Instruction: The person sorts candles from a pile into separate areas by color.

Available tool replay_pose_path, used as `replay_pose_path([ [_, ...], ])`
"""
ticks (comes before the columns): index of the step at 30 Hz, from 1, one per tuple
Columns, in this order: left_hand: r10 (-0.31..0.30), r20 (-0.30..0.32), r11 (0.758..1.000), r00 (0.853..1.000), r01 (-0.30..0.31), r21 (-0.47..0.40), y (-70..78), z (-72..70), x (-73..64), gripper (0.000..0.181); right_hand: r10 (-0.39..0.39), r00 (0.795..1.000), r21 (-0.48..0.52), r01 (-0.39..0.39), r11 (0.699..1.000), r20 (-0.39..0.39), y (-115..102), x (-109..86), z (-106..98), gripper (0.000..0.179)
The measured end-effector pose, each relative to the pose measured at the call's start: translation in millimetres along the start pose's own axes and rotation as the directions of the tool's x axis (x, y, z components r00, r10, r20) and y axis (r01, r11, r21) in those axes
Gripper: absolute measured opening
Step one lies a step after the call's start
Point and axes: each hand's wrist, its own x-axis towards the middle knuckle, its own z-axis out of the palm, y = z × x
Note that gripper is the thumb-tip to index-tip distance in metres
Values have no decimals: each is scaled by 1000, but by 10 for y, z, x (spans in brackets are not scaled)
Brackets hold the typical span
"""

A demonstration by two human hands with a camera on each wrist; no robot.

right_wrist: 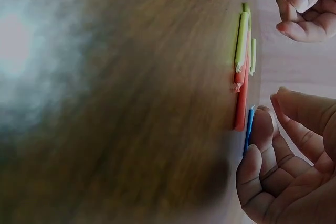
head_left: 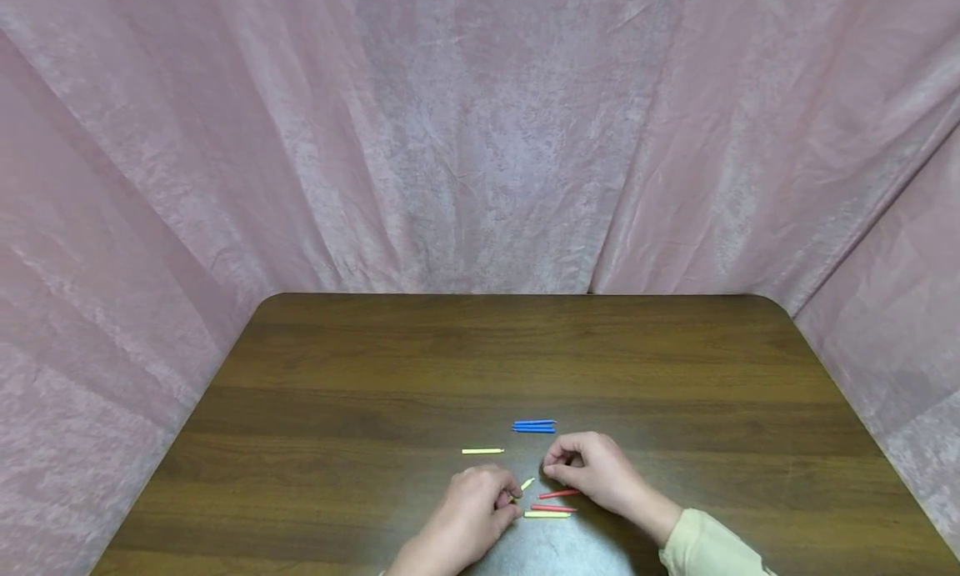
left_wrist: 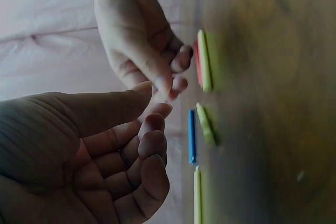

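Nearest, on the near side of three blue candles (head_left: pixel 534 427), one yellow candle (head_left: pixel 547 514) lay just beside two red candles (head_left: pixel 553 508). The left hand (head_left: pixel 468 509), nearer and left of the blue three, had its fingers loosely bent and grasped nothing; a second, slanted yellow candle (head_left: pixel 528 483) lay by its fingertips. The right hand (head_left: pixel 600 472), nearer and right of the blue three, was likewise relaxed and unladen, above the table. A third yellow candle (head_left: pixel 483 451) lay left of the blue candles and slightly nearer. Broad stretches of wooden table (head_left: pixel 375 376) separated the blue candles from both side edges and the far edge, beyond which hung a pink curtain (head_left: pixel 480 142).
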Motion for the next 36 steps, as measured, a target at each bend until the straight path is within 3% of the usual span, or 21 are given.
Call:
replay_pose_path([
  [7,29,48,999,998,-30,17,49,94,-20,11,-28,999,-13,28,1000,25,-3,58,54,7],
  [14,20,80,998,997,-25,62,81,156,-43,12,-33,998,-18,34,999,61,-34,113,107,5],
  [36,72,24,991,997,-75,110,92,233,-79,13,-45,995,-180,60,982,84,-85,158,193,17],
])
